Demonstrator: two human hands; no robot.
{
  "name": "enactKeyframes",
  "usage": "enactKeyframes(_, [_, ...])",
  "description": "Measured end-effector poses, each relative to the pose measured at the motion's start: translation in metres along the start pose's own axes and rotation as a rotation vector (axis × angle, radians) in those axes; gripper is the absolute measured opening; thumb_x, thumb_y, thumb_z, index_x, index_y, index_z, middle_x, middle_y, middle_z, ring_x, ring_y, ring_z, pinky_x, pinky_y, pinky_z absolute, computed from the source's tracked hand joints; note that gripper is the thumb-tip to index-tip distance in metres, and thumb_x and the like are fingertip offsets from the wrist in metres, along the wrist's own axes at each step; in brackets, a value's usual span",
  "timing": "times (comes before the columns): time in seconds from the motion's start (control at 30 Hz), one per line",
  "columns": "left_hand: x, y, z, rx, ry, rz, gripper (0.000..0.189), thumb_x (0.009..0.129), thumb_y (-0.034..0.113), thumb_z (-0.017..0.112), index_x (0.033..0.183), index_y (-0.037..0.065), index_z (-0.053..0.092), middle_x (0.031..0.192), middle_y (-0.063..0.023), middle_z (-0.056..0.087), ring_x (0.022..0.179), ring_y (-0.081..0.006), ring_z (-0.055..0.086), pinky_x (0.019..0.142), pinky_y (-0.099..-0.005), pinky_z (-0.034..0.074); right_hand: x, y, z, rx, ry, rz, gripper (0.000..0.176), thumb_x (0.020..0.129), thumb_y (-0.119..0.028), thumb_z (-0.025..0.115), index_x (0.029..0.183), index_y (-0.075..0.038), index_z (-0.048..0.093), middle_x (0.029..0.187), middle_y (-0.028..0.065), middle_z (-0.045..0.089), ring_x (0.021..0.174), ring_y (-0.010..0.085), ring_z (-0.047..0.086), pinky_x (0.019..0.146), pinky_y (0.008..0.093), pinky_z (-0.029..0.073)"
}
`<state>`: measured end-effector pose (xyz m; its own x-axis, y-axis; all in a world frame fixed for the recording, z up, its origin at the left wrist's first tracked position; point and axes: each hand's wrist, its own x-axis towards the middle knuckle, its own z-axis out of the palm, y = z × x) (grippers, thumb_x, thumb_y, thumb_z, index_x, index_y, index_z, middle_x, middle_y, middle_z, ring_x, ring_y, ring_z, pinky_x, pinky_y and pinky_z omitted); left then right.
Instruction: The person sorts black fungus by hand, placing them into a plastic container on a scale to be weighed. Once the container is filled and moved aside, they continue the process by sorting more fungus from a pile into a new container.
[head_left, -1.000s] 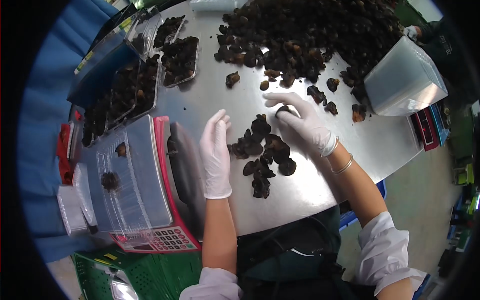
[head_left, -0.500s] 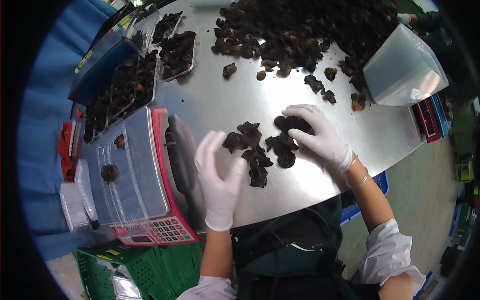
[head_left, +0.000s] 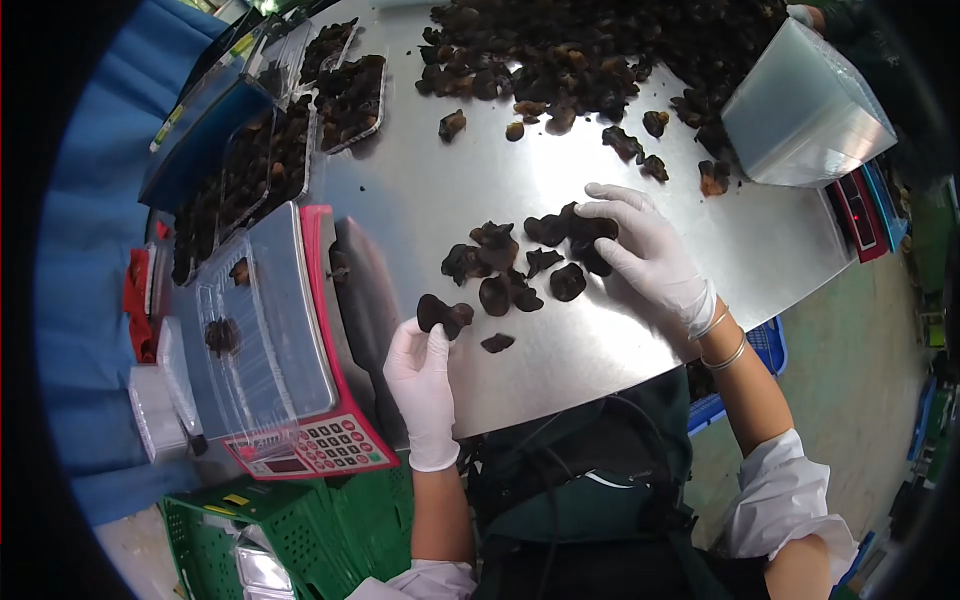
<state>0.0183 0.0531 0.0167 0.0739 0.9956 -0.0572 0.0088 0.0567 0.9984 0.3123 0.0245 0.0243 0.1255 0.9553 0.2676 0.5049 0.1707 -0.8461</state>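
My gloved left hand [head_left: 424, 365] pinches a dark brown wood ear mushroom [head_left: 445, 316] between thumb and fingers, just above the steel table. Farther right, my gloved right hand [head_left: 645, 245] has its fingers and thumb around a clump of wood ear mushrooms [head_left: 585, 235], partly hidden by the fingers. Between the hands lie several loose wood ears [head_left: 495, 293] and one small scrap [head_left: 498, 343] near my left hand. A clear plastic tray [head_left: 245, 340] with two wood ear pieces rests on the pink-edged scale [head_left: 318, 300] to the left.
A large heap of wood ears [head_left: 600, 45] covers the far side of the steel table [head_left: 480, 395]. Filled trays [head_left: 350, 100] stand at the far left. A stack of clear trays [head_left: 800, 110] sits at right, with another person's hand [head_left: 806, 16] behind. Green crates [head_left: 300, 540] are below.
My left hand has closed on a wood ear and holds it at the pile's left. My right hand has shifted slightly right and down. The loose pieces between them are spread differently.
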Motion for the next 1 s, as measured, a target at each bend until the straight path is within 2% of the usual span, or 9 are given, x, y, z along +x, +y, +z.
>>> enactKeyframes(0.1, [-0.001, 0.005, -0.003, -0.075, -0.047, 0.001, 0.012, 0.101, 0.009, 0.063, 0.111, 0.001, 0.065, 0.1, -0.0034, 0.069, 0.086, -0.0093, 0.061, 0.079, -0.0254, 0.05, 0.007, -0.018, 0.011, -0.246, 0.011, -0.159, 0.034, 0.086, -0.009, 0.064, 0.12, -0.011, 0.067, 0.132, 0.013, 0.06, 0.126, 0.0346, 0.052, 0.11, 0.0451, 0.038])
enactKeyframes(0.27, [-0.003, 0.004, -0.006, -0.219, -0.068, -0.016, 0.011, 0.1, 0.009, 0.064, 0.11, 0.002, 0.065, 0.099, -0.0035, 0.069, 0.086, -0.0094, 0.061, 0.079, -0.0254, 0.049, 0.009, -0.03, 0.025, -0.242, 0.059, -0.194, 0.028, 0.084, -0.003, 0.066, 0.111, -0.011, 0.071, 0.121, 0.0086, 0.066, 0.12, 0.0314, 0.056, 0.109, 0.0448, 0.038])
enactKeyframes(0.63, [0.002, 0.005, -0.003, -0.201, -0.007, 0.014, 0.012, 0.1, 0.008, 0.064, 0.11, 0.001, 0.065, 0.104, -0.006, 0.071, 0.095, -0.0123, 0.065, 0.088, -0.0272, 0.051, -0.018, -0.019, 0.006, -0.204, 0.086, -0.028, 0.03, 0.087, -0.003, 0.064, 0.115, -0.01, 0.07, 0.129, 0.0101, 0.063, 0.126, 0.0298, 0.052, 0.11, 0.044, 0.038])
enactKeyframes(0.73, [0.004, 0.004, 0.0, -0.047, -0.002, 0.037, 0.015, 0.099, 0.005, 0.062, 0.112, -0.001, 0.066, 0.107, -0.006, 0.071, 0.101, -0.0133, 0.066, 0.093, -0.0283, 0.051, -0.026, -0.013, -0.001, -0.137, 0.129, 0.029, 0.029, 0.089, -0.003, 0.062, 0.116, -0.009, 0.07, 0.129, 0.0116, 0.062, 0.125, 0.0299, 0.052, 0.109, 0.0433, 0.039])
enactKeyframes(0.8, [0.006, 0.003, 0.001, 0.534, -0.17, 0.278, 0.026, 0.089, 0.006, 0.071, 0.115, 0.005, 0.072, 0.119, -0.0113, 0.068, 0.112, -0.0191, 0.065, 0.096, -0.0346, 0.05, -0.03, -0.009, -0.008, -0.171, 0.085, 0.019, 0.036, 0.091, -0.001, 0.061, 0.126, -0.007, 0.065, 0.136, 0.0138, 0.057, 0.125, 0.0287, 0.052, 0.108, 0.0417, 0.044])
enactKeyframes(0.87, [0.003, 0.01, 0.0, 0.538, -0.195, 0.287, 0.033, 0.084, 0.008, 0.076, 0.116, 0.009, 0.072, 0.125, -0.0127, 0.065, 0.11, -0.0241, 0.064, 0.096, -0.0374, 0.051, -0.033, -0.013, -0.011, 0.079, 0.162, 0.173, 0.045, 0.092, 0.0, 0.059, 0.137, -0.005, 0.056, 0.144, 0.0152, 0.048, 0.126, 0.0276, 0.053, 0.109, 0.0406, 0.046])
enactKeyframes(0.93, [0.003, 0.021, -0.003, 0.502, -0.186, 0.245, 0.044, 0.081, 0.011, 0.079, 0.123, 0.008, 0.068, 0.128, -0.0108, 0.062, 0.102, -0.0266, 0.064, 0.095, -0.0382, 0.051, -0.028, -0.021, -0.02, 0.016, 0.105, 0.214, 0.055, 0.09, -0.003, 0.064, 0.143, -0.006, 0.049, 0.146, 0.0165, 0.046, 0.129, 0.0289, 0.052, 0.11, 0.0409, 0.046])
enactKeyframes(0.97, [0.006, 0.019, -0.005, 0.591, -0.208, 0.234, 0.08, 0.073, 0.019, 0.087, 0.144, 0.007, 0.051, 0.139, -0.015, 0.053, 0.098, -0.03, 0.061, 0.095, -0.039, 0.052, -0.024, -0.025, -0.025, -0.045, 0.042, 0.256, 0.066, 0.089, -0.007, 0.069, 0.149, -0.006, 0.041, 0.148, 0.0179, 0.043, 0.131, 0.0302, 0.052, 0.11, 0.0413, 0.046])
enactKeyframes(1.0, [0.007, 0.024, -0.002, 0.591, -0.211, 0.237, 0.08, 0.073, 0.019, 0.087, 0.144, 0.007, 0.051, 0.139, -0.015, 0.053, 0.098, -0.03, 0.061, 0.095, -0.039, 0.052, -0.021, -0.026, -0.029, -0.105, -0.02, 0.296, 0.079, 0.087, -0.01, 0.073, 0.155, -0.007, 0.033, 0.15, 0.0192, 0.041, 0.133, 0.0315, 0.051, 0.111, 0.0416, 0.046])
